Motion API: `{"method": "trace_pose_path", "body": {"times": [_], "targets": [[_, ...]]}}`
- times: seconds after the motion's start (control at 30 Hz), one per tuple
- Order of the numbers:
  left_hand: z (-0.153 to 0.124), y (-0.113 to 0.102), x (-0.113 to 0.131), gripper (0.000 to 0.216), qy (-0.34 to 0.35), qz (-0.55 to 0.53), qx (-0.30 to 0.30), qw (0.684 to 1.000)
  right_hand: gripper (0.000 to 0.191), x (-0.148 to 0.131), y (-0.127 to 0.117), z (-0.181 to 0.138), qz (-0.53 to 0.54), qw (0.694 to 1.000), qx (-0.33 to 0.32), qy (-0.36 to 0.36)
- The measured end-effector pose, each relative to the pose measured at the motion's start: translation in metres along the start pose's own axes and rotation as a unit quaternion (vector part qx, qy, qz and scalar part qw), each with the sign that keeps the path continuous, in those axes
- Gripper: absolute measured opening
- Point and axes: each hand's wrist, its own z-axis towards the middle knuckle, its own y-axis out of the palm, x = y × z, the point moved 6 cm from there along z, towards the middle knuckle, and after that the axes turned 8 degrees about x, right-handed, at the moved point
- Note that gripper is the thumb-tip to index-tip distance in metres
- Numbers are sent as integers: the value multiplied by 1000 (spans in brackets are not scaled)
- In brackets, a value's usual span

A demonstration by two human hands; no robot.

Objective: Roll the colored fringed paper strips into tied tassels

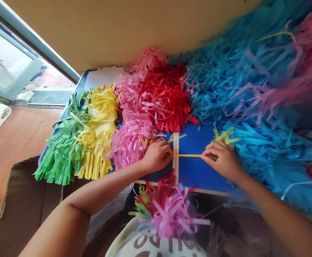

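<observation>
A yellow paper tassel (187, 155) is drawn out into a narrow, straight band above the blue tabletop. My left hand (158, 154) pinches one end, with a few yellow strands showing around the fingers. At the other end, the fingertips of my right hand (221, 157) are closed on the band, and yellow fringe sticks out behind them. Beside my left hand lies pink fringed paper (131, 139). Blue fringed paper (273, 146) spreads close to my right hand. In my lap rests a bunch of pink, red, yellow and green strips (172, 212).
Green (65, 153) and yellow (101, 121) fringes hang over the left of the blue table (190, 175). Red fringe (169, 96) sits further back, against a tan wall (118, 32). A cardboard box (24, 200) stands at lower left, below a window frame (38, 39).
</observation>
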Motion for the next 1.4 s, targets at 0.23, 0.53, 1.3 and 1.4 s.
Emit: {"method": "trace_pose_path", "body": {"times": [0.23, 0.53, 1.3, 1.4], "targets": [[-1, 2, 2, 12, 0, 37, -7, 999, 13, 3, 5, 8, -42, 998, -36, 40], [0, 8, 28, 28, 181, 124, -45, 975, 6, -13, -2, 13, -96, 995, -23, 3], [-13, -90, 93, 22, 266, 135, 181, 937, 37, -107, -16, 26, 451, 845, -179, 225], [-20, -101, 99, 18, 221, 90, 234, 943, 36, -117, -14, 28, 538, 787, -147, 264]]}}
